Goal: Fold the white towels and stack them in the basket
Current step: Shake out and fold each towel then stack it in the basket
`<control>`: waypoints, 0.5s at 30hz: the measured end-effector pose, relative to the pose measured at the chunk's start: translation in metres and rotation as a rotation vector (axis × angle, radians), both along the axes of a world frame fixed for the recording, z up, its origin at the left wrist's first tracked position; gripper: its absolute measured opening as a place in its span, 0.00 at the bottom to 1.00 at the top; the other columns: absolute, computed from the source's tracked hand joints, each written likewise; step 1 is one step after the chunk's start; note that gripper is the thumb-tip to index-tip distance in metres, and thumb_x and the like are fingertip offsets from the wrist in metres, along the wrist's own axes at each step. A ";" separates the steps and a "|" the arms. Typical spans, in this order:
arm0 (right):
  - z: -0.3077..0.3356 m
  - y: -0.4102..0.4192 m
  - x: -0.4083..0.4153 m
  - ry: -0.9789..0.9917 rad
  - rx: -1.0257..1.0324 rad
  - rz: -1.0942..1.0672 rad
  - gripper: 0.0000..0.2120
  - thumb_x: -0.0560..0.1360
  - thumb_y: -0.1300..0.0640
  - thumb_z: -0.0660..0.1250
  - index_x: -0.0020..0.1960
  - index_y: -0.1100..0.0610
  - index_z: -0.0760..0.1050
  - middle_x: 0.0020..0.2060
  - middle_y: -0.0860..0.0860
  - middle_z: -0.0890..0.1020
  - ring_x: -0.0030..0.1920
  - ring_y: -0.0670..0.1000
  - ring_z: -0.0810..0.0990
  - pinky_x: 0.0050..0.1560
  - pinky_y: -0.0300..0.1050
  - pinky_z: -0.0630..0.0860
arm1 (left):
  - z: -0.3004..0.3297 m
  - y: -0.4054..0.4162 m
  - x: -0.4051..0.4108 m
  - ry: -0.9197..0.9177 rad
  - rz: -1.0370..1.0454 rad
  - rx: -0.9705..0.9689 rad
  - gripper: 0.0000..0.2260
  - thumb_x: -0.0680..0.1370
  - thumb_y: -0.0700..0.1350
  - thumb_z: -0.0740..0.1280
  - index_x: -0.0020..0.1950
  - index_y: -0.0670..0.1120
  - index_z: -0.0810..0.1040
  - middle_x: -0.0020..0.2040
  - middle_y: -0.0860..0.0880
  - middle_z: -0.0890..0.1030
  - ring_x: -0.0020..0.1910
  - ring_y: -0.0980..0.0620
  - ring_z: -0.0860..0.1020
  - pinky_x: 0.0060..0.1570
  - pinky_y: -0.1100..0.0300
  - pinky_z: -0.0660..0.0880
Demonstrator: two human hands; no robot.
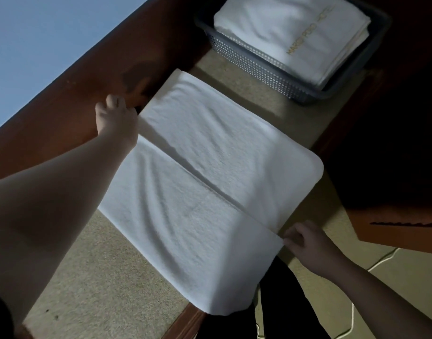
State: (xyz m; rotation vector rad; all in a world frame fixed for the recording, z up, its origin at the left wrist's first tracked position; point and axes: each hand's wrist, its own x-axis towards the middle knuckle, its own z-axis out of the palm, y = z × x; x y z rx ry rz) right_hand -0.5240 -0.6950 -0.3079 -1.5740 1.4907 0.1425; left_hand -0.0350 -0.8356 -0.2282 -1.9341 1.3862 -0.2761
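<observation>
Centrally, a white towel (198, 182) lay spread on the tan tabletop (92, 277) between both hands, its folded edge running from one hand to the other. Beyond them stood the grey basket (259, 69) holding folded towels (290, 33). Left hand (116, 117) gripped the fold's far end, fingers curled; right hand (305, 243) pinched its near end.

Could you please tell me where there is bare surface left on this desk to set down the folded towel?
Bare beige top shows below the towel, beside the left forearm, and in a narrow strip between the towel and the grey basket. The middle is covered by the towel, with the left hand and right hand at its ends. The basket already holds folded towels.
</observation>
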 end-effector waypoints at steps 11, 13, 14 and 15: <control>0.027 -0.092 0.004 -0.064 -0.323 -0.367 0.34 0.78 0.52 0.74 0.78 0.50 0.63 0.73 0.51 0.67 0.69 0.53 0.72 0.59 0.48 0.75 | -0.011 -0.075 -0.173 0.503 -0.601 0.108 0.34 0.82 0.47 0.66 0.85 0.54 0.54 0.83 0.45 0.59 0.80 0.41 0.60 0.72 0.43 0.65; 0.028 -0.108 0.003 -0.035 -0.308 -0.350 0.37 0.77 0.51 0.74 0.81 0.52 0.60 0.75 0.52 0.67 0.71 0.55 0.72 0.59 0.49 0.75 | -0.012 -0.090 -0.199 0.519 -0.623 0.164 0.37 0.81 0.48 0.69 0.85 0.55 0.54 0.83 0.46 0.59 0.81 0.41 0.58 0.74 0.43 0.63; 0.027 -0.116 0.002 -0.012 -0.289 -0.337 0.39 0.77 0.51 0.74 0.82 0.53 0.58 0.76 0.52 0.67 0.72 0.56 0.72 0.61 0.50 0.75 | -0.013 -0.096 -0.207 0.528 -0.615 0.197 0.37 0.80 0.50 0.71 0.85 0.55 0.55 0.83 0.46 0.60 0.81 0.41 0.58 0.75 0.44 0.62; 0.026 -0.122 0.001 0.007 -0.258 -0.327 0.40 0.78 0.50 0.74 0.83 0.54 0.57 0.77 0.52 0.66 0.73 0.57 0.71 0.63 0.52 0.74 | -0.015 -0.101 -0.215 0.543 -0.590 0.231 0.38 0.79 0.51 0.72 0.85 0.55 0.56 0.83 0.46 0.61 0.81 0.42 0.58 0.76 0.44 0.61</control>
